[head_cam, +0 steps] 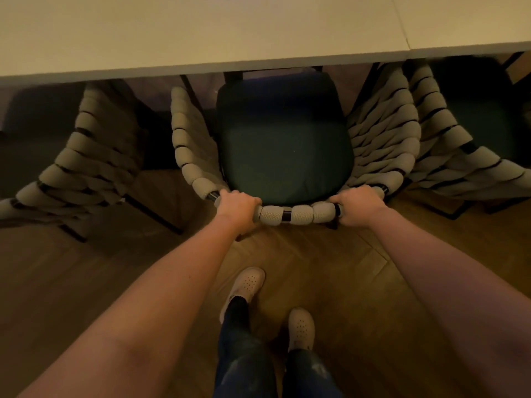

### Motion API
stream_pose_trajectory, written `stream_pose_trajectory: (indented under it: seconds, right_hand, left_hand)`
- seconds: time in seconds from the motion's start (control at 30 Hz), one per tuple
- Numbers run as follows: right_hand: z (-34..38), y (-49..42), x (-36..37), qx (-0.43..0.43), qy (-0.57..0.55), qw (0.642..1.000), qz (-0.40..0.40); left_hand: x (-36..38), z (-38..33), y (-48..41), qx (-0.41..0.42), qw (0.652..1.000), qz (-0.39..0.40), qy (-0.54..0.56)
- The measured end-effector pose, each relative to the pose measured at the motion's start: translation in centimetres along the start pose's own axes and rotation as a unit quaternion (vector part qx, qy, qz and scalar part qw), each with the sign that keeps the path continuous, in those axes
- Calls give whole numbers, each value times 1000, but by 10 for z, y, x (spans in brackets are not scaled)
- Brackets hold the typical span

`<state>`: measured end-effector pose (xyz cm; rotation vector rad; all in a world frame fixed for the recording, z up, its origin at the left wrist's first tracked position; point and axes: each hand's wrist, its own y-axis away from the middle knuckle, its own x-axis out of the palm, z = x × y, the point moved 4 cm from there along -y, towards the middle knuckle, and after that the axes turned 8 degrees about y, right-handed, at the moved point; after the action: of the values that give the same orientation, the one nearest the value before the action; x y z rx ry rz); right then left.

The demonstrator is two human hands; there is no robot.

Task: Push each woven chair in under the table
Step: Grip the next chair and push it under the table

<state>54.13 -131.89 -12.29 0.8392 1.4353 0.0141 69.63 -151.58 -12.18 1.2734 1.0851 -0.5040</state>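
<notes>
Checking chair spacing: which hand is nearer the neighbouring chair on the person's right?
Right. The right hand grips the middle chair's back rail beside that right-side chair; the left hand grips the rail's far end.

middle chair: we see grey woven cord wrapped on a dark frame, dark green cushion, upright, front under the table | left chair: partly under | right chair: partly under

Table hides the middle chair front; side chairs cropped.
</notes>
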Motion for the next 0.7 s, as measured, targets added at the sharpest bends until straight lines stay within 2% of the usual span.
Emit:
stream_pose_trajectory:
  seconds: [0.17,0.37,0.47,0.7]
  right_hand:
    - [24,21,14,-28,8,999,12]
    - [48,42,23,-99,-24,995,-13]
    - [35,41,29,-80,-11,996,-41]
    - [35,24,14,-24,30,999,-34]
  left_hand:
    - [22,3,33,-11,1000,8,-2]
    - [36,22,67,-22,999,32,-28]
    - [36,36,71,-26,998,48,-39]
    - [18,49,54,-18,998,33,-43]
